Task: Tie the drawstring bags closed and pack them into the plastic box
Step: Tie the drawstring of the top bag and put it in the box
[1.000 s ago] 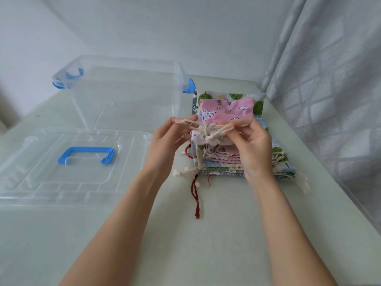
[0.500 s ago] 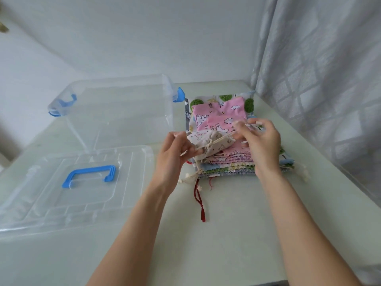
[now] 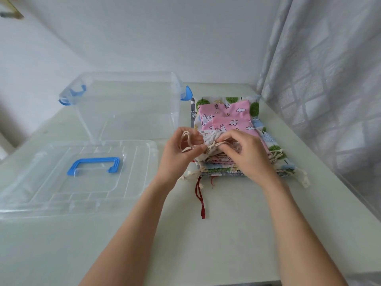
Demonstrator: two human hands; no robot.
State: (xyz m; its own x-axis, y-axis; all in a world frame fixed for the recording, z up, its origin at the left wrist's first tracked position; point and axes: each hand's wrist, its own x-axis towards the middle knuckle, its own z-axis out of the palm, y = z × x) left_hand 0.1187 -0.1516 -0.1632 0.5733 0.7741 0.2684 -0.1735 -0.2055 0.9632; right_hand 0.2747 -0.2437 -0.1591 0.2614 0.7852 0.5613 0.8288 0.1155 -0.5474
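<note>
Left hand pinching cream cord; right hand pinching gathered mouth of small bag, mostly hidden under fingers. Beneath: bag stack, near edge covered by right hand. Left of stack: box, open, no bags inside; lid nearer.

Box sits at the back left of the table, lid flat in front of it. Right of the box, the bag stack lies beside the curtain. Both hands, left and right, meet over the stack's near edge.
</note>
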